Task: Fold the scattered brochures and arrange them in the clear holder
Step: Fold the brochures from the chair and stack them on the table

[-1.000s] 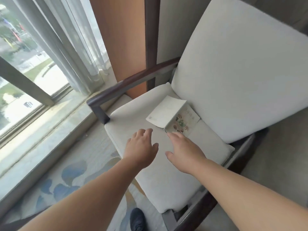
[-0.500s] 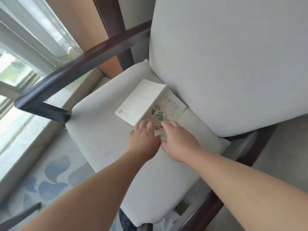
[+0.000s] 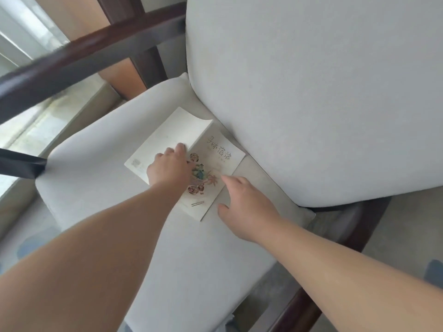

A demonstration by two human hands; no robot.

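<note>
Your left hand (image 3: 167, 167) has slid onto the white flap of the brochure (image 3: 217, 161), open on the seat cushion (image 3: 96, 168) (pinching or pressing, I cannot tell); your right hand (image 3: 247, 204), fingers straight, touches its printed edge. Folding begins: next, close the flap squarely.

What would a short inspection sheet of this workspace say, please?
Surface: pale grey fabric seat cushion.
Job's things: one white paper brochure lies open on the cushion, its blank panel slightly lifted, its illustrated panel flat; clear holder not in view.
Clutter: nothing seen.
Grippers: left hand rests on the blank panel beside the fold; right hand is open, with its forefinger at the illustrated panel's outer edge.
Cables: nothing seen.
Surroundings: pale grey back cushion, dark wooden armrest, pale stone window ledge, carpet with blue patches.
</note>
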